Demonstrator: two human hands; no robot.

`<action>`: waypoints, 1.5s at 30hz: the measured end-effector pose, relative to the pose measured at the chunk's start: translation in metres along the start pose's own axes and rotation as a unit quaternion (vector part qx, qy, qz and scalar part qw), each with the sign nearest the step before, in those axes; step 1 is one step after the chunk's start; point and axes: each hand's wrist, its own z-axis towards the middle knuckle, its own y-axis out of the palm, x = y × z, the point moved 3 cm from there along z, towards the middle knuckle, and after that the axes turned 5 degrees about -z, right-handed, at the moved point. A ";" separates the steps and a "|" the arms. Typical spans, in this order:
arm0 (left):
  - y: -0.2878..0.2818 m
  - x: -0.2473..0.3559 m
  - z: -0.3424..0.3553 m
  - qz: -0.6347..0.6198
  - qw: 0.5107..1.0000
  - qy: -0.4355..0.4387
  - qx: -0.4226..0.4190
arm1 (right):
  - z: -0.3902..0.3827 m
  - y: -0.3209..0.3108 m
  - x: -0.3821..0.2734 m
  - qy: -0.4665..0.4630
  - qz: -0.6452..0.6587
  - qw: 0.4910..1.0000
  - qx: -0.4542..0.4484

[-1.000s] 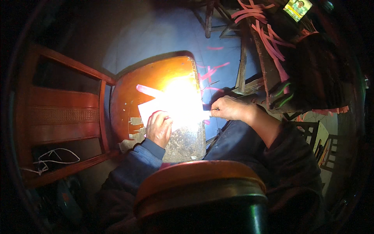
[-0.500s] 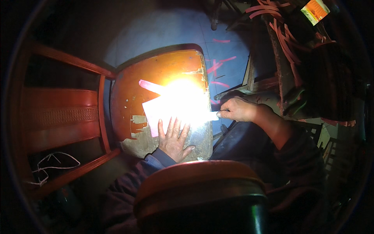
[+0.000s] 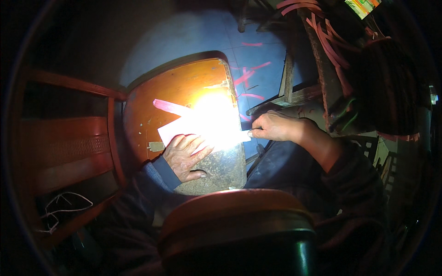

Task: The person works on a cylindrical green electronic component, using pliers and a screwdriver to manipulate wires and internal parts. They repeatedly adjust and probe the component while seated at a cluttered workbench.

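Note:
A pale paper-like sheet [image 3: 170,131] lies on the worn orange wooden seat [image 3: 147,94] in front of me. My left hand [image 3: 185,157] rests palm down over its near edge, fingers stretched out and slightly spread. Past the seat's right edge, my right hand [image 3: 272,126] is closed, its thumb and fingers pinching the end of a narrow whitish strip [image 3: 245,136]. Strong glare covers the middle of the sheet, so I cannot tell whether strip and sheet are joined. A pink strip [image 3: 169,106] sticks out of the glare on the far left side.
The seat's slatted wooden backrest [image 3: 64,133] stands to the left, a thin white cord [image 3: 69,210] near it. Pink strip scraps [image 3: 245,78] litter the bluish floor. More pink strips [image 3: 322,43] hang over a wooden frame [image 3: 317,69] at right. A dark rounded shape [image 3: 237,230] fills the bottom centre.
My left hand has slid left and turned, its forearm now coming more from the left. The sheet sits slightly nearer me. My right hand keeps its pinch. The whole view has shifted a little.

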 end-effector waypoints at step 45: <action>0.051 0.015 0.016 0.006 0.970 -0.141 0.197 | -0.112 0.101 -0.080 -0.174 -0.078 0.981 -0.022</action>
